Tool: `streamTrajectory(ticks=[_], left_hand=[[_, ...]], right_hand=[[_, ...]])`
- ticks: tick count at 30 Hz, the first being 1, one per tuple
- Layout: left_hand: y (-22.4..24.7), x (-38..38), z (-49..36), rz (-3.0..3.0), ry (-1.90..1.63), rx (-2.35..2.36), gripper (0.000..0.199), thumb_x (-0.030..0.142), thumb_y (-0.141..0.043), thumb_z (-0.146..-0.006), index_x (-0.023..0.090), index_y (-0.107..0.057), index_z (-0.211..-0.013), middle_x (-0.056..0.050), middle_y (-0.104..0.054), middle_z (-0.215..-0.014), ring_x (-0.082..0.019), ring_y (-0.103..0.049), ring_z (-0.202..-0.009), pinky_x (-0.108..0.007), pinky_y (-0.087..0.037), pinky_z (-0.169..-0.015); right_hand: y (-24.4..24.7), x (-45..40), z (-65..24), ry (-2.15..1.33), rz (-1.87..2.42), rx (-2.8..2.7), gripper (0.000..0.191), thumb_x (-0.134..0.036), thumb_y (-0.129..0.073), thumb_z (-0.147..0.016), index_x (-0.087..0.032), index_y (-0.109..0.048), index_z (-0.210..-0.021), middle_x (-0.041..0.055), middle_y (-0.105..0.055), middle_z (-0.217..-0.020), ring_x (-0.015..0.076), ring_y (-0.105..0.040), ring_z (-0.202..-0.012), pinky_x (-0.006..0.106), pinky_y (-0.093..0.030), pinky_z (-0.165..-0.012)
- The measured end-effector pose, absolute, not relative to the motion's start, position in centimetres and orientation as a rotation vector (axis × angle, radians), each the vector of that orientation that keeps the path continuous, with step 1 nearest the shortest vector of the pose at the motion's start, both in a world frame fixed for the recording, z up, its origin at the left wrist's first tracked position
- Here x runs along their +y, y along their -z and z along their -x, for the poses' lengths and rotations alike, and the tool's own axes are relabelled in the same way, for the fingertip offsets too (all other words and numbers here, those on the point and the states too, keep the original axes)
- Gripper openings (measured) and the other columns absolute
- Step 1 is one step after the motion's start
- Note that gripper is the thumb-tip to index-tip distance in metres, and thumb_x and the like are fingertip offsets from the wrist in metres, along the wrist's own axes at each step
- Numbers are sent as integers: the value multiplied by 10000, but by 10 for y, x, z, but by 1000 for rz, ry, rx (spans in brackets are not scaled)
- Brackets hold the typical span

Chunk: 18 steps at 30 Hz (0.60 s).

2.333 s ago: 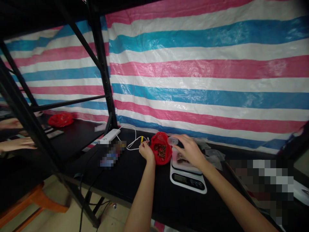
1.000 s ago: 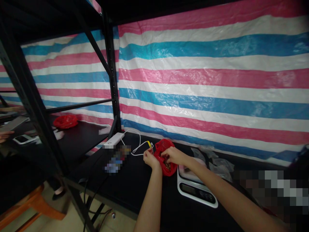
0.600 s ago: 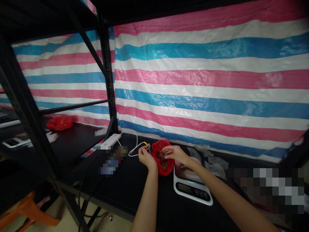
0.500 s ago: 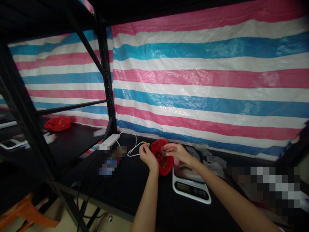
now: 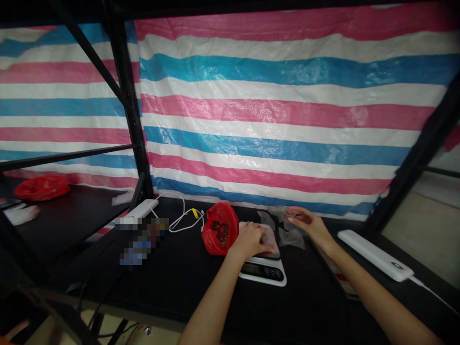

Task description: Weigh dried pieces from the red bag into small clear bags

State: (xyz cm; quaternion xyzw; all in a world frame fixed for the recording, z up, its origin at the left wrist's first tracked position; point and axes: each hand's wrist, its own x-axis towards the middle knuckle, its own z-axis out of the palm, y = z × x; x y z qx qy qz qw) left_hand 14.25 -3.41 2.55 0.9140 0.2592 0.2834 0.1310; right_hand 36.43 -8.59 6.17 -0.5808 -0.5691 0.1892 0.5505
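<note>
My left hand point(image 5: 251, 239) curls over the platform of a white digital scale point(image 5: 283, 278). Between its thumb and fingers is something see-through that looks like a small clear plastic bag point(image 5: 269, 236), partly hidden by the hand. To the left of the scale stands a red plastic bag point(image 5: 230, 215), its mouth spread wide, with small brown pieces point(image 5: 221, 232) inside. My right hand point(image 5: 309, 224) is behind and to the right of the scale, fingers pinched on a clear plastic bag point(image 5: 289, 221). Another clear bag point(image 5: 293, 238) lies flat just below it.
A white power strip point(image 5: 375, 254) lies at the right, with a dark flat panel point(image 5: 332, 268) under my right forearm. At the left are a coiled white cable point(image 5: 179, 225), another white strip point(image 5: 142, 209) and a blurred-out item. Black rack posts point(image 5: 125, 91) frame the striped sheet point(image 5: 269, 110).
My left hand has moved from beside the red bag onto the scale. My right hand has left the red bag's mouth and gone right to the clear bags. The view has turned right.
</note>
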Motion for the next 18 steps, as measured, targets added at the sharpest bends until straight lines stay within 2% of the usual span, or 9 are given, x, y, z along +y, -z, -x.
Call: streamTrajectory(ticks=[2, 4, 7, 9, 14, 18], left_hand=[[-25, -33, -145, -2638, -815, 775, 504, 424, -689, -650, 228, -591, -1104, -82, -603, -1058, -267, -510, -1014, -414, -339, -935], [-26, -32, -146, -2601, -847, 801, 536, 398, -687, -661, 229, -561, -1154, -82, -597, -1069, -264, -503, -1028, -401, -354, -927], [-27, -29, -147, -2536, -930, 817, 628, 417, -702, -641, 197, -528, -1203, -98, -582, -1101, -271, -492, -1042, -405, -365, -928], [-28, -27, -147, -2448, -1013, 783, 592, 427, -704, -638, 197, -563, -1166, -83, -600, -1052, -252, -519, -995, -389, -386, -910], [-31, -25, -145, -1992, -1163, 592, 473, 409, -673, -682, 187, -613, -1095, -60, -628, -947, -178, -586, -824, -283, -464, -749], [-29, -25, -146, -1647, -1110, 477, 495, 370, -702, -658, 116, -613, -1074, -102, -660, -970, -207, -609, -873, -305, -469, -794]], right_hand=[[-61, -95, -373, -417, 1406, -1367, 455, -415, -709, -616, -186, -607, -995, 99, -652, -1030, 244, -634, -848, 439, -475, -828], [-61, -101, -376, -397, 1435, -1422, 443, -421, -698, -627, -187, -610, -993, 93, -653, -1029, 238, -632, -842, 427, -475, -827], [-63, -106, -371, -355, 1490, -1530, 433, -431, -677, -643, -195, -608, -1000, 77, -650, -1039, 226, -633, -816, 400, -483, -807], [-66, -107, -365, -292, 1549, -1624, 418, -427, -657, -668, -216, -601, -1024, 58, -651, -1038, 221, -631, -816, 382, -482, -793], [-87, -106, -341, 97, 1592, -1899, 345, -383, -619, -723, -271, -599, -1048, 16, -657, -1019, 222, -613, -865, 356, -452, -786], [-110, -106, -322, 425, 1576, -2082, 289, -319, -587, -767, -284, -592, -1055, 9, -646, -1045, 228, -569, -951, 365, -392, -796]])
